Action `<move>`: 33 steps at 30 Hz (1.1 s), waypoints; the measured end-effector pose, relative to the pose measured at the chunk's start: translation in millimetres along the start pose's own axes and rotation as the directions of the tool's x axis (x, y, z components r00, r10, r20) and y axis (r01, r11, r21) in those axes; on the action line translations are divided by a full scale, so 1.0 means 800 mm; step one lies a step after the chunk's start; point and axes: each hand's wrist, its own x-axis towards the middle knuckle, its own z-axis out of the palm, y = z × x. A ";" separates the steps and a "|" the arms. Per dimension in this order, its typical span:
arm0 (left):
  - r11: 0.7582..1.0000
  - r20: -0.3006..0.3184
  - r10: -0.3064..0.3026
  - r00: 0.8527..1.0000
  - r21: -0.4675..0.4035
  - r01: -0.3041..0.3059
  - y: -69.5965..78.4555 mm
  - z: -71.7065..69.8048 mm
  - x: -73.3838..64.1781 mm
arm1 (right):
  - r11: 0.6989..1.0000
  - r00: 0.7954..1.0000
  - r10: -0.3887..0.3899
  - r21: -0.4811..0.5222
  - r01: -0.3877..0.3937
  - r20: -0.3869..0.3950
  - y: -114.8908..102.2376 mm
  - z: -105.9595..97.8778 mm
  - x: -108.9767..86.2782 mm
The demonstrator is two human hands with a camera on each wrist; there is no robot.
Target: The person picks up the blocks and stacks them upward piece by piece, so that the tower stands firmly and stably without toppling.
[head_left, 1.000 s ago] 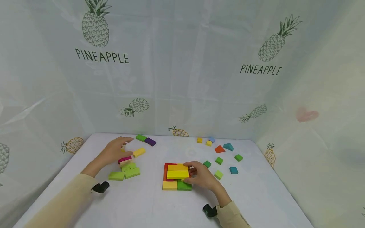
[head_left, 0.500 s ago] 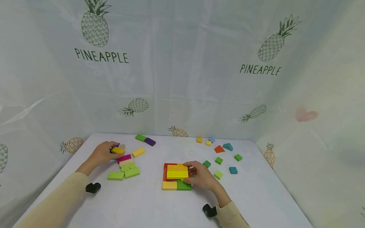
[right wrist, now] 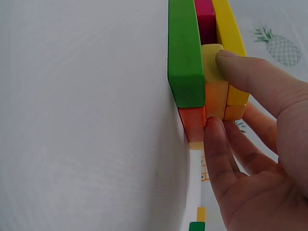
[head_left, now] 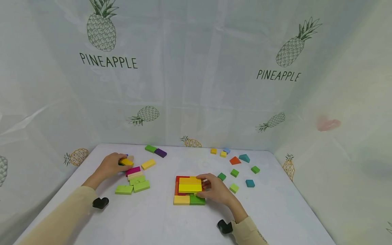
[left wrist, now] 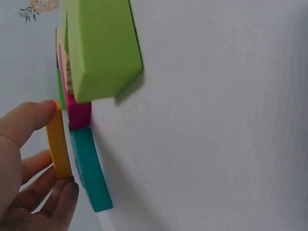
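Observation:
My left hand (head_left: 107, 167) pinches a yellow-orange rectangular block (left wrist: 58, 142) between thumb and fingertips. That block is close over a teal block (left wrist: 91, 168) in the left wrist view, beside a magenta block (head_left: 133, 171). At the table's middle, a layered stack of blocks has yellow planks (head_left: 190, 188) on top. Below them show red pieces, a pale yellow block (head_left: 182, 200) and a green block (head_left: 197, 200). My right hand (head_left: 215, 190) grips the stack's right side, thumb and fingertips on the ends of a small light yellow block (right wrist: 216, 91).
Lime-green blocks (head_left: 124, 190) lie nearest on the left, with a loose yellow block (head_left: 148, 164) beyond. A green block (head_left: 150, 148) and a purple block (head_left: 160, 153) touch near the back edge. Several small blocks, including an orange triangle (head_left: 235, 160), are scattered on the right.
My left hand has moved left and lowered, with the yellow-orange block now plainly seen in its pinch. It barely moves over the last half second. The right hand stays at the stack.

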 end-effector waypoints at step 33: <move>0.888 0.179 0.420 0.890 -0.282 -0.363 0.232 0.081 -0.019 | 1.000 1.000 -0.003 0.008 0.003 0.011 0.000 -0.002 0.001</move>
